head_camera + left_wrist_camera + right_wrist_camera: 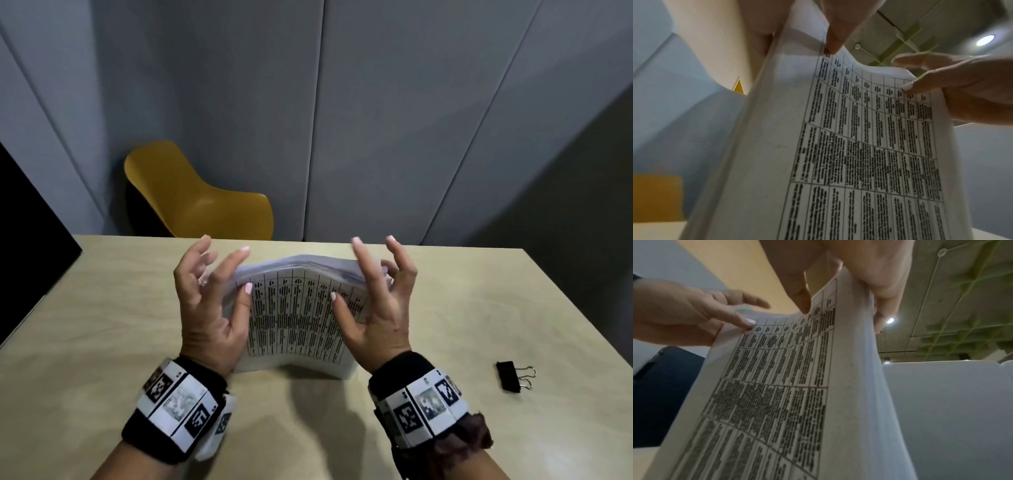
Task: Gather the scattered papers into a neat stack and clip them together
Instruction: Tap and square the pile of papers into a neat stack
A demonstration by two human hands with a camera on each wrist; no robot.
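A stack of white papers [298, 315] with a printed table on the front sheet stands on its lower edge on the table, bowed outward in the middle. My left hand [219, 294] pinches its left side, thumb on the front sheet [835, 43] and fingers behind. My right hand [371, 294] pinches the right side the same way, thumb [800, 295] in front and fingers [882, 293] behind. Some fingers of both hands stick up loose above the stack's top edge. A black binder clip [512, 376] lies on the table to the right, apart from both hands.
The light wooden table [102, 308] stretches out on both sides of the stack. A yellow chair [202, 198] stands behind the table's far edge, in front of grey wall panels. A dark panel [30, 222] is at the far left.
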